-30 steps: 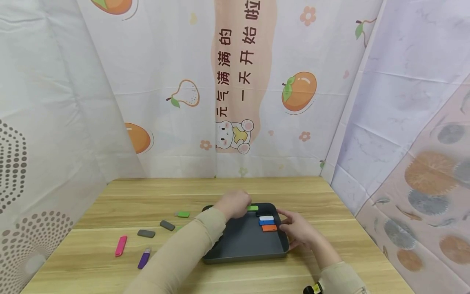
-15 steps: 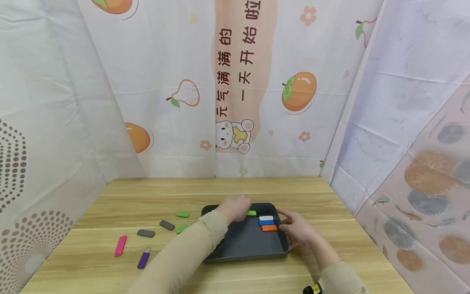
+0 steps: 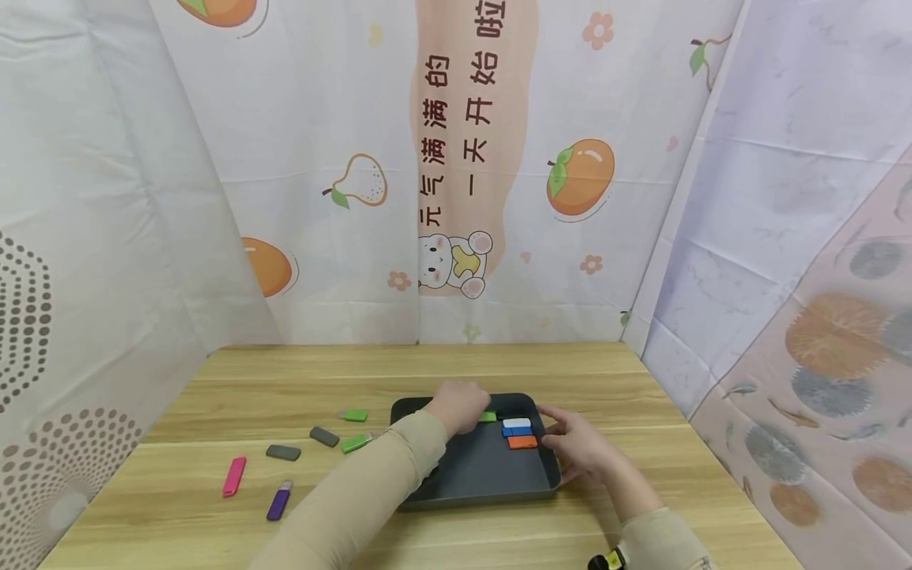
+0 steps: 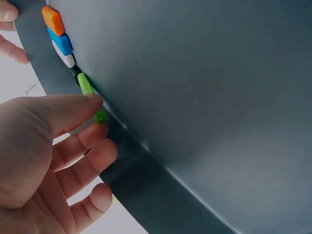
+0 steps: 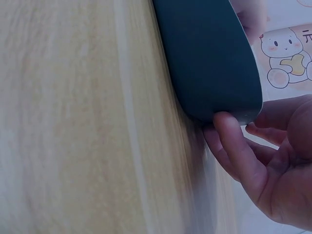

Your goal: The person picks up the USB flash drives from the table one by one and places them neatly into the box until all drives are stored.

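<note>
- I see the left hand point(image 3: 459, 406) pinching a green USB stick point(image 4: 86, 84) between thumb and fingertips, in the dark tray point(image 3: 477, 473) near its far wall.
- From the head view, its long axis runs left-right, visible end pointing right, near the white USB stick point(image 3: 516, 423).
- The right hand's point(image 3: 580, 443) fingers, loosely extended, touch the tray's right wall.

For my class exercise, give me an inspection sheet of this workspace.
Surface: wood-grain table.
Job's things: dark gray tray holding white stick, blue stick, orange stick, green stick and dark item (unclear); on the table, left of it, pink stick, purple stick, two gray sticks, two green sticks.
Clutter: nothing seen.
Hands: left hand pinches the tray's green stick; right hand touches the tray's right end.
Cables: nothing seen.
Surroundings: printed curtains on three sides.
</note>
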A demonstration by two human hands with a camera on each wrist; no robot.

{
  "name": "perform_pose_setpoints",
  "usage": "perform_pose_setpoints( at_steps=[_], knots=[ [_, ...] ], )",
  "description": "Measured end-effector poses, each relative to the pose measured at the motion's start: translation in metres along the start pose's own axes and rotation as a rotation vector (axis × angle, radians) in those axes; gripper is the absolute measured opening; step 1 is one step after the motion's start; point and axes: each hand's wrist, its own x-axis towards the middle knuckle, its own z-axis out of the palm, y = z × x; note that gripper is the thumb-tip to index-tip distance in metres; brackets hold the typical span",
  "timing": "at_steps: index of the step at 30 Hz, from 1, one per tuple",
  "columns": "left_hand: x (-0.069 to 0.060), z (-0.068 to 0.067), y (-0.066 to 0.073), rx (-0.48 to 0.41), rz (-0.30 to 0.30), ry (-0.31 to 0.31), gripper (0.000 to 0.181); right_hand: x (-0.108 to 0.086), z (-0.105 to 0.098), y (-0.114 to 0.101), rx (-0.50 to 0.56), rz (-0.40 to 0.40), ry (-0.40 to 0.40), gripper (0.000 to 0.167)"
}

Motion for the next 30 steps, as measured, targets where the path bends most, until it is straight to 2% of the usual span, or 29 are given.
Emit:
perform_pose_setpoints(
  at_steps=[6,21,30],
  knots=[
    [0.0003,-0.0003,0.0010,-0.003,0.007,-0.007,0.008,-0.0006,0.0003,-0.0003,0.003,-0.001,0.001,0.060],
    [0.0013,-0.0004,0.0081,0.067,0.018,0.013,0.012,-0.0004,-0.0010,-0.0011,0.000,-0.014,-0.012,0.060],
    [0.0003,-0.0085,0.0089,0.010,0.000,-0.018,0.010,-0.0005,-0.0013,-0.0005,-0.006,-0.012,-0.009,0.060]
  ],
)
